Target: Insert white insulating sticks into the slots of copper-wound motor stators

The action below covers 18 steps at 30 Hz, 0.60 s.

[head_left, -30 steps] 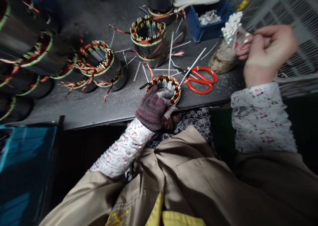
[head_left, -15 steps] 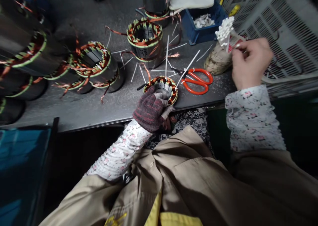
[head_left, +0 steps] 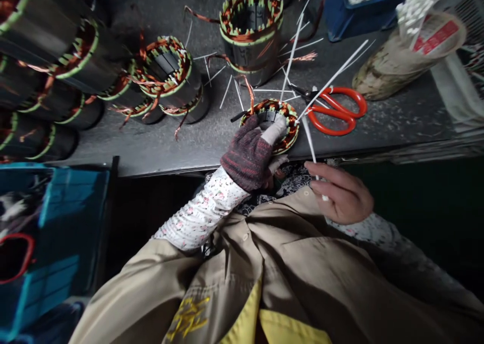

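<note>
My left hand (head_left: 249, 155), in a dark knitted glove with pale fingertips, is closed over the near-left rim of a motor stator (head_left: 290, 132), its fingers reaching into the bore. The stator has copper windings and green insulation, and stands at the bench edge. Two white cable ties (head_left: 292, 56) stick up from its winding. My bare right hand (head_left: 340, 192) pinches another white cable tie (head_left: 310, 142) to the right of the stator, just off the bench edge. The tie points up and away, its head below my fingers. Red-handled scissors (head_left: 333, 111) lie right of the stator.
More wound stators (head_left: 251, 41) stand behind and to the left, some stacked. Cut tie pieces (head_left: 226, 92) litter the bench (head_left: 159, 150). A taped holder (head_left: 397, 61) with a bundle of cable ties (head_left: 419, 6) and a blue bin (head_left: 340, 18) are at right; a turquoise crate (head_left: 75, 208) is lower left.
My right hand has come from the tie holder back leftward and down, bringing a cable tie beside the stator. The view has shifted; my left hand stays on the stator.
</note>
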Tool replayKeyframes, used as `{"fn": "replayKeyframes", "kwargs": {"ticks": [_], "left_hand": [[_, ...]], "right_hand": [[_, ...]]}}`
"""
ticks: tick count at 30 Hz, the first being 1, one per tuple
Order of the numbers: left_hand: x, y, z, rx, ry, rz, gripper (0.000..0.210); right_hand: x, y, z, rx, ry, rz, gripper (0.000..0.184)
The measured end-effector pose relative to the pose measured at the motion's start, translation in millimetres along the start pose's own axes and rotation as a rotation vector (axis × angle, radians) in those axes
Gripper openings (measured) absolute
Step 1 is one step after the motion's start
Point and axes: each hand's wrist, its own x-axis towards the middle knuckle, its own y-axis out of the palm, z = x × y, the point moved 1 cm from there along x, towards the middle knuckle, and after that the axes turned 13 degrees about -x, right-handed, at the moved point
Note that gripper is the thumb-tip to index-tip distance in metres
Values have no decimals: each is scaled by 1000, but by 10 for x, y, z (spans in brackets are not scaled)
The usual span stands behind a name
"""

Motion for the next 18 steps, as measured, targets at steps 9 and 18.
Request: {"fn": "replayKeyframes", "kwargs": {"ticks": [9, 18], "left_hand": [[-16, 62, 71, 31, 74, -53, 70], [7, 67, 57, 87, 95, -73, 64]], "right_hand": [[-82, 148, 118, 211, 499, -208, 19], [-4, 169, 129, 256, 690, -281, 10]]}}
